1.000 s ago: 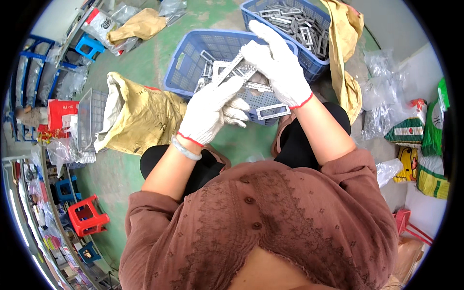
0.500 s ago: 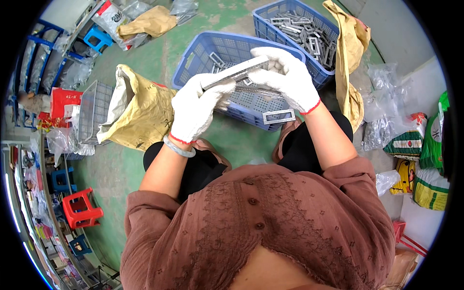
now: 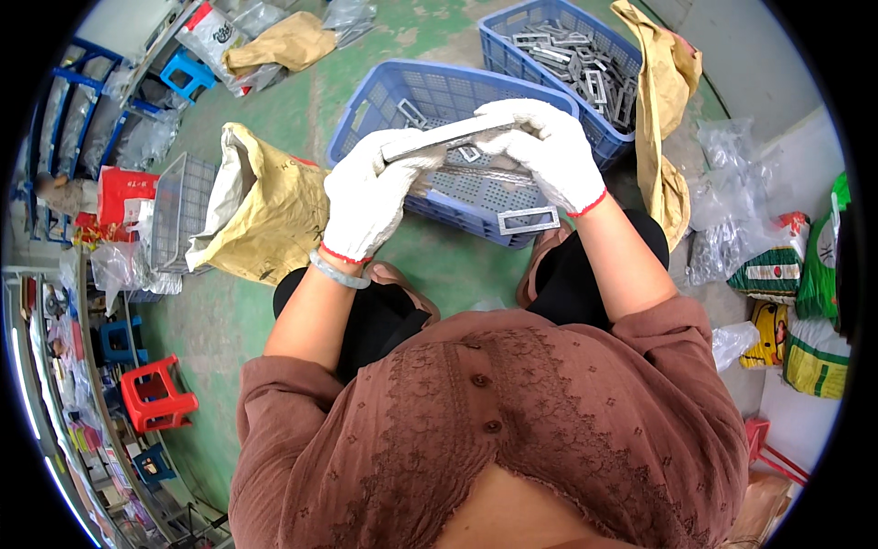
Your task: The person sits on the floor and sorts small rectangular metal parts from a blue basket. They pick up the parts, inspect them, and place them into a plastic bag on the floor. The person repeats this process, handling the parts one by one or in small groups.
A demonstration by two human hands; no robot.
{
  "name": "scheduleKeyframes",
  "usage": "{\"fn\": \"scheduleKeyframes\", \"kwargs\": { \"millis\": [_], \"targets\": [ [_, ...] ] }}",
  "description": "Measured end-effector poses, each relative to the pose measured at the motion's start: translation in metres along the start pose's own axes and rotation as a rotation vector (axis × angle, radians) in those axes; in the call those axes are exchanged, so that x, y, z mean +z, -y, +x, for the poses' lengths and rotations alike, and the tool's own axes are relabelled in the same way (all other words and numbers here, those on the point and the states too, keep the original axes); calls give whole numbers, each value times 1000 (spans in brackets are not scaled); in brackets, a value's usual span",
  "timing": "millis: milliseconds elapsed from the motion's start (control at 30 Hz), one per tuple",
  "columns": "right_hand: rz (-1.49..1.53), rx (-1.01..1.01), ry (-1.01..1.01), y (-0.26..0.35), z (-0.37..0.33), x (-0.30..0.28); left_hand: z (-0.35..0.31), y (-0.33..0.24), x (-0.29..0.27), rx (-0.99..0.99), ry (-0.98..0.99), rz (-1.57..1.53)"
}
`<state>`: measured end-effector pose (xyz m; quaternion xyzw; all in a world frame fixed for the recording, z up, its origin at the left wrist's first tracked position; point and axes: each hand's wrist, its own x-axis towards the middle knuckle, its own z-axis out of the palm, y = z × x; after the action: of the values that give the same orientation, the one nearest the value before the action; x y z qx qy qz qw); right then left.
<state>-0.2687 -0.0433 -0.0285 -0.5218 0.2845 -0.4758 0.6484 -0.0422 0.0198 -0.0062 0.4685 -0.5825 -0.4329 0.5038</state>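
Note:
White knitted gloves with red cuffs cover both of my hands. My left hand (image 3: 369,197) grips the left end of a long grey metal frame (image 3: 448,134), with the thumb along its near side. At the other end my right hand (image 3: 551,151) holds the same piece, fingers curled round it. It is seen nearly edge-on, its right end a little higher, above a blue plastic crate (image 3: 361,105). A few metal frames lie inside that crate, partly hidden by my hands. One rectangular metal frame (image 3: 529,220) rests on its near edge, below my right hand.
Behind at the right, a second blue crate (image 3: 498,41) is heaped with grey metal frames (image 3: 594,84). An open yellow woven sack (image 3: 279,215) stands at my left, and a brown sack (image 3: 660,82) at the right. A red stool (image 3: 157,395) sits farther left.
The metal frame has been turned between my hands, so its face shows as a narrower strip. My right hand has come down slightly.

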Motion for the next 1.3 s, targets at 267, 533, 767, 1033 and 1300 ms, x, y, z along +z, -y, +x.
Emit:
{"fn": "scheduleKeyframes", "kwargs": {
  "millis": [267,533,767,1033,1300],
  "targets": [
    [-163,29,31,6,4,-7,4,0,5,-104,-28,5],
    [-367,-32,-405,18,19,-65,14,74,32,-816,146,-693],
    [-116,0,-488,33,13,-67,13,140,87,-1031,546,-763],
    [-76,-31,-428,32,14,-67,17,178,101,-1256,557,-581],
    [54,0,-312,23,17,-67,27,137,113,-1046,572,468]
  ]
}}
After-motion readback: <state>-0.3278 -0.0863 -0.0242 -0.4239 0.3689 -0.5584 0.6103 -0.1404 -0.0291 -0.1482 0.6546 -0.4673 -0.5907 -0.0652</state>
